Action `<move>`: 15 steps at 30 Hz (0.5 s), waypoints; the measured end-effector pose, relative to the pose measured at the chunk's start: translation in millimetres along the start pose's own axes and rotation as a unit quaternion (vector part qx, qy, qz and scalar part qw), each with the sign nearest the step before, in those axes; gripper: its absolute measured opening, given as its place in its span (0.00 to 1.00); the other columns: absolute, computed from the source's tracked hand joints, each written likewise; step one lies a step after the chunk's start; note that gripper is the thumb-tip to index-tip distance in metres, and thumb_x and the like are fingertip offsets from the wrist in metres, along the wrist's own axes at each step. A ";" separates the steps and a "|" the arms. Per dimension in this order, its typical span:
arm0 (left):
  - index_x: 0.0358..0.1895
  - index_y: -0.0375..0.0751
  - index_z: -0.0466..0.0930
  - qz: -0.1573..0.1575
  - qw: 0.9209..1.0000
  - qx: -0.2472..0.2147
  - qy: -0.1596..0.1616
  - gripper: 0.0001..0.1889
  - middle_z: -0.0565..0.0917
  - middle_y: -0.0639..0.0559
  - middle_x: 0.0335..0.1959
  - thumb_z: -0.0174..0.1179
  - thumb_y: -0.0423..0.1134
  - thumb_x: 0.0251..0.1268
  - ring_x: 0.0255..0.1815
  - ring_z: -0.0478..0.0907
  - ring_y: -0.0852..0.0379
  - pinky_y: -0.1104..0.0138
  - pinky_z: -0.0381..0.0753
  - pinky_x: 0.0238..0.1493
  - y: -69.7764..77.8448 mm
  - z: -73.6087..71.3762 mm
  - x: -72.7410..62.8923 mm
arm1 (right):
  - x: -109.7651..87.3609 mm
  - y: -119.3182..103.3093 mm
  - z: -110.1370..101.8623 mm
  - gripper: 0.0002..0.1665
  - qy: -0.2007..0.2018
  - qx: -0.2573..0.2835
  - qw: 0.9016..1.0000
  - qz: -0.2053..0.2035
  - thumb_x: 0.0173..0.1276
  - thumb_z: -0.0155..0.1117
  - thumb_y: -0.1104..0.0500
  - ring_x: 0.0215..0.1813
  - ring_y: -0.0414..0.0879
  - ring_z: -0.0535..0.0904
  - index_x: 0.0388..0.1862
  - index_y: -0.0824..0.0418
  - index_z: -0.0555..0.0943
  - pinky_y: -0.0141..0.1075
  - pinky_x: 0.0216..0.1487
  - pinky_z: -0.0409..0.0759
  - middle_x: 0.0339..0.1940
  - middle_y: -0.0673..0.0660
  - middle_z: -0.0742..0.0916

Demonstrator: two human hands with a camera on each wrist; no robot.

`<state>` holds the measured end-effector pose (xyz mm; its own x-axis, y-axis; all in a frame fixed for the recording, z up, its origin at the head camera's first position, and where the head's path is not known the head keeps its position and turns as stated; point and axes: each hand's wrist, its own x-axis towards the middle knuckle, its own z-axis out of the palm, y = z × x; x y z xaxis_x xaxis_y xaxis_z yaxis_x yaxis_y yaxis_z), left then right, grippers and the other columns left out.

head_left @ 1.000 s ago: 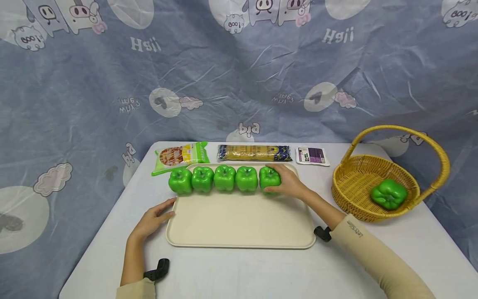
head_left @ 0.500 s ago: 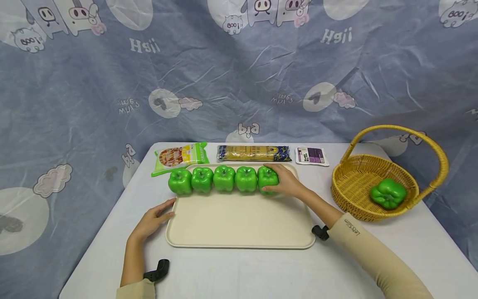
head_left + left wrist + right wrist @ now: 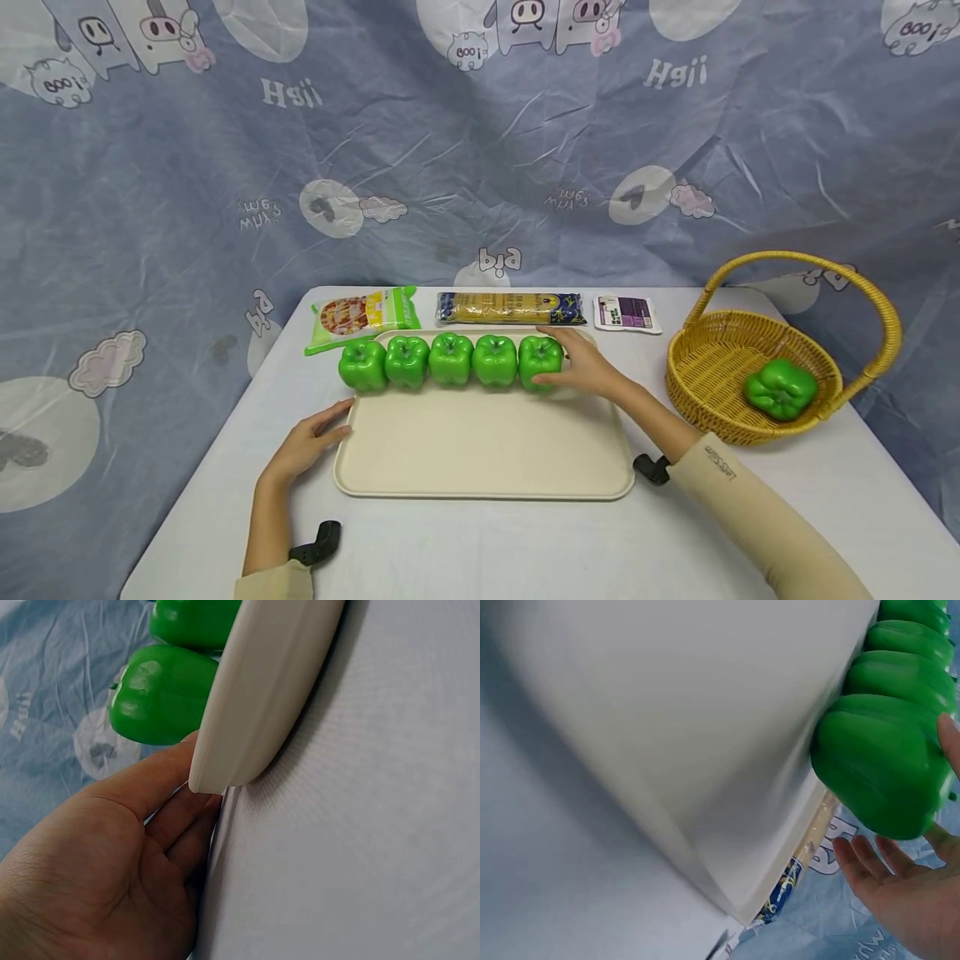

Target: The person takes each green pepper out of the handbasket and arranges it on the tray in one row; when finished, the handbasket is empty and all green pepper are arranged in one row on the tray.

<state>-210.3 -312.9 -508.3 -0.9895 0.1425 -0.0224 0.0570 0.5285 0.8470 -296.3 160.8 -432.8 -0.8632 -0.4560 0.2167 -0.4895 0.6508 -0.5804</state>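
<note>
A row of several green bell peppers (image 3: 451, 359) spans the far side of a cream tray (image 3: 487, 450), the leftmost overlapping the tray's corner. My right hand (image 3: 585, 367) is at the rightmost bell pepper (image 3: 540, 364), fingers spread loosely about it, with a gap between palm and pepper. In the right wrist view, the thumb is close to that pepper (image 3: 881, 761) and the other fingertips extend below it, apart from its skin. My left hand (image 3: 303, 446) rests at the tray's left edge, fingers extended; its fingertips touch the rim (image 3: 214, 772) in the left wrist view.
A wicker basket (image 3: 678, 392) with a tall handle stands at the right, holding one more green bell pepper (image 3: 782, 389). Behind the tray lie a green food bag (image 3: 363, 317), a long noodle-like packet (image 3: 510, 307) and a small white-and-purple packet (image 3: 627, 314). A patterned cloth (image 3: 480, 167) hangs behind.
The rightmost pepper shifted slightly left toward its neighbour; since then my right hand has loosened and drawn back a little to the right. My left hand stays at the tray edge.
</note>
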 end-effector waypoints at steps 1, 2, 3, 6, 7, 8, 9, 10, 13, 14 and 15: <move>0.65 0.46 0.69 0.000 1.000 0.000 0.000 0.29 0.63 0.43 0.68 0.60 0.49 0.61 0.70 0.53 0.43 0.46 0.48 0.67 -0.1 0.1 0.1 | -2.1 -0.3 -1.6 0.56 0.001 -0.003 1.000 -0.002 0.46 0.74 0.41 0.66 0.60 0.60 0.71 0.55 0.59 0.61 0.61 0.60 0.67 0.62 0.67; 0.65 0.46 0.69 0.001 1.000 0.001 0.000 0.29 0.63 0.43 0.68 0.60 0.49 0.61 0.70 0.53 0.43 0.46 0.48 0.67 -0.1 0.1 0.2 | -4.2 -0.7 -3.3 0.56 0.001 -0.004 1.000 -0.004 0.46 0.74 0.41 0.66 0.60 0.60 0.71 0.55 0.58 0.61 0.61 0.60 0.67 0.62 0.67; 0.64 0.45 0.69 0.002 1.000 0.001 0.000 0.29 0.63 0.43 0.68 0.60 0.49 0.61 0.70 0.53 0.43 0.46 0.48 0.67 0.0 -0.1 0.2 | -6.3 -1.2 -5.0 0.57 0.002 -0.004 1.000 -0.008 0.46 0.74 0.41 0.66 0.60 0.61 0.71 0.55 0.58 0.61 0.61 0.60 0.67 0.62 0.67; 0.64 0.44 0.69 0.005 1.000 -0.002 -0.001 0.29 0.63 0.43 0.67 0.60 0.48 0.61 0.70 0.54 0.42 0.46 0.48 0.67 0.7 -0.7 -0.1 | -12.4 -1.3 -8.3 0.57 0.007 -0.006 1.000 -0.020 0.46 0.74 0.41 0.65 0.60 0.62 0.71 0.56 0.58 0.60 0.61 0.61 0.67 0.62 0.67; 0.64 0.44 0.69 0.006 1.000 -0.003 -0.001 0.29 0.63 0.43 0.67 0.60 0.48 0.61 0.70 0.54 0.42 0.46 0.48 0.67 0.9 -0.8 -0.2 | -15.0 -1.5 -9.4 0.57 0.009 -0.007 1.000 -0.021 0.46 0.75 0.42 0.65 0.60 0.62 0.71 0.55 0.58 0.59 0.61 0.62 0.67 0.62 0.67; 0.64 0.44 0.69 0.007 1.000 -0.004 0.000 0.29 0.63 0.43 0.67 0.60 0.48 0.61 0.70 0.54 0.42 0.46 0.48 0.67 0.9 -0.8 -0.3 | -17.6 -2.0 -10.7 0.57 0.010 -0.005 1.000 -0.021 0.46 0.75 0.42 0.65 0.60 0.62 0.71 0.55 0.58 0.59 0.61 0.62 0.67 0.62 0.67; 0.64 0.44 0.69 0.007 1.000 -0.005 -0.001 0.29 0.63 0.43 0.67 0.60 0.48 0.61 0.70 0.54 0.42 0.46 0.48 0.67 0.8 -0.7 -0.3 | -20.5 -2.3 -12.3 0.57 0.011 -0.006 1.000 -0.021 0.46 0.75 0.42 0.65 0.60 0.62 0.71 0.55 0.58 0.59 0.61 0.61 0.67 0.62 0.66; 0.64 0.44 0.69 0.006 1.000 -0.005 -0.002 0.29 0.63 0.43 0.67 0.60 0.48 0.61 0.70 0.53 0.42 0.46 0.48 0.67 0.6 -0.5 -0.3 | -23.7 -2.6 -14.1 0.57 0.012 -0.007 1.000 -0.019 0.46 0.75 0.43 0.66 0.60 0.61 0.71 0.54 0.58 0.60 0.62 0.60 0.67 0.62 0.66; 0.64 0.45 0.69 0.004 1.000 -0.006 -0.002 0.29 0.63 0.43 0.67 0.60 0.49 0.60 0.70 0.53 0.43 0.46 0.47 0.67 -0.2 0.2 0.1 | -34.5 -3.2 -21.8 0.55 0.016 -0.018 1.000 -0.010 0.48 0.74 0.43 0.68 0.60 0.57 0.72 0.54 0.57 0.60 0.63 0.57 0.68 0.62 0.65; 0.65 0.45 0.69 0.003 1.000 -0.006 -0.002 0.29 0.63 0.43 0.67 0.60 0.49 0.60 0.70 0.53 0.43 0.46 0.47 0.67 -0.3 0.4 0.2 | -38.3 -2.9 -25.2 0.54 0.021 -0.020 1.000 -0.007 0.49 0.73 0.44 0.68 0.60 0.57 0.72 0.54 0.57 0.61 0.63 0.57 0.68 0.62 0.64; 0.65 0.44 0.68 0.002 1.000 -0.006 -0.003 0.29 0.63 0.43 0.68 0.60 0.49 0.60 0.70 0.53 0.43 0.46 0.47 0.67 -0.4 0.7 0.4 | -42.6 -2.2 -28.8 0.53 0.026 -0.024 0.999 -0.005 0.51 0.73 0.44 0.68 0.61 0.56 0.71 0.55 0.58 0.61 0.63 0.56 0.68 0.62 0.64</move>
<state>-210.6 -312.6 -509.0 -0.9886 0.1492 -0.0209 0.0602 0.5184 0.8530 -262.0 196.3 -418.2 -0.8627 -0.4315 0.2638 -0.5028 0.6754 -0.5395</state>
